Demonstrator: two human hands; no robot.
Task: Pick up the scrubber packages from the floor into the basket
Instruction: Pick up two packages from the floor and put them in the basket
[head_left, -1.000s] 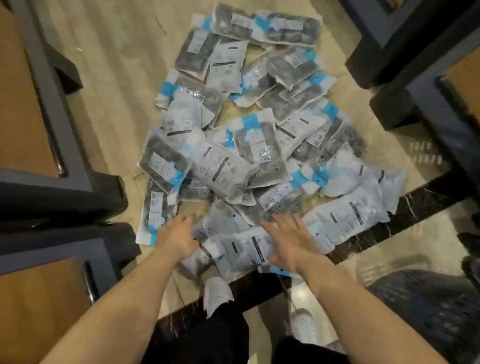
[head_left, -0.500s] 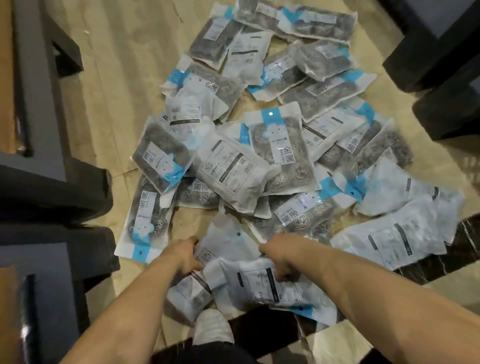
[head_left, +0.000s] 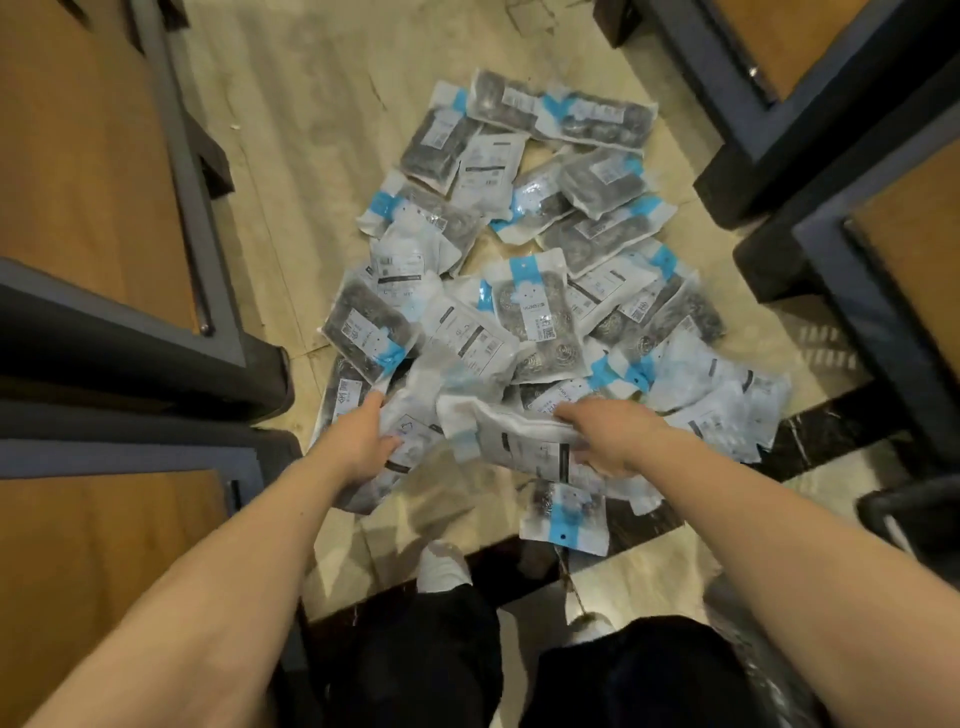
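While half a second ago your hands were only closing on the near edge of the pile (head_left: 530, 312), the scrubber packages (head_left: 519, 447) they took now sit raised above the floor (head_left: 311, 130). Your left hand (head_left: 363, 441) grips a bunch on the left; your right hand (head_left: 613, 441) curls round white ones, the pile just beyond both.

Your getup: black trousers (head_left: 415, 660), white shoes (head_left: 441, 564); forearms (head_left: 249, 545) bare, left hand (head_left: 363, 441) and right hand (head_left: 613, 436) bare too.
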